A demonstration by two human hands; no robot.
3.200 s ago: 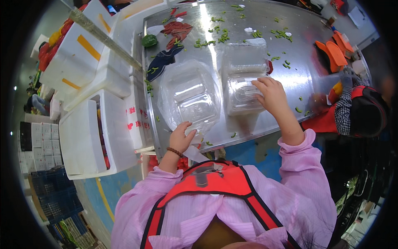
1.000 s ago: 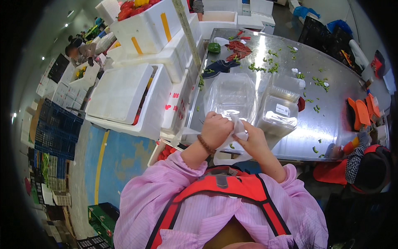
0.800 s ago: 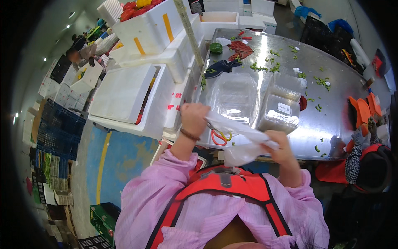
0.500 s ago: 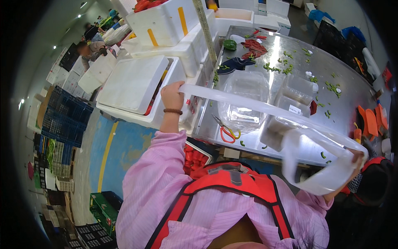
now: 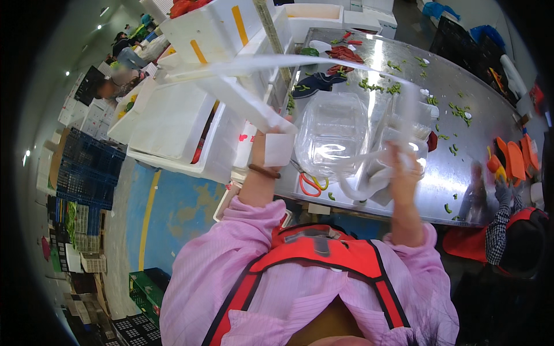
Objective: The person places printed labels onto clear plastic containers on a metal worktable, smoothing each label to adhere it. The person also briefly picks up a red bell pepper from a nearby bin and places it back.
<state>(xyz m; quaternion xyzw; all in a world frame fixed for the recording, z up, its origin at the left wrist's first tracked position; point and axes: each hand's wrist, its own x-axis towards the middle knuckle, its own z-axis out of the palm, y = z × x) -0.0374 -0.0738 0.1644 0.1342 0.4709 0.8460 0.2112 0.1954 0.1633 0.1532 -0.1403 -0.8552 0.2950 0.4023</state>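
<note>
A long translucent white plastic strip [image 5: 248, 64] arches through the air above the table, slack and partly blurred. My left hand [image 5: 276, 128] is closed on it over the table's left edge, with folds of the strip hiding most of the fingers. Blurred by motion, my right hand [image 5: 406, 170] grips the strip over the table's near side; part of the strip hangs beside that hand. Between my hands stand clear plastic trays in a thin bag [image 5: 333, 132]. More clear plastic trays [image 5: 426, 150] are behind my right hand. Scissors [image 5: 311, 183] with red and yellow handles lie below my left hand.
Green pepper pieces [image 5: 378, 86], a dark blue cloth [image 5: 320, 85] and dark red gloves [image 5: 345, 55] lie on the metal table [image 5: 450, 190]. White foam boxes [image 5: 170, 124] stand left. At right, a co-worker's gloved hand [image 5: 503, 191] is near orange tools [image 5: 511, 161].
My right hand has moved left and up, nearer my left hand. The strip, stretched across before, now loops upward. My left hand has shifted slightly right and down. A co-worker's arm has come into view at right.
</note>
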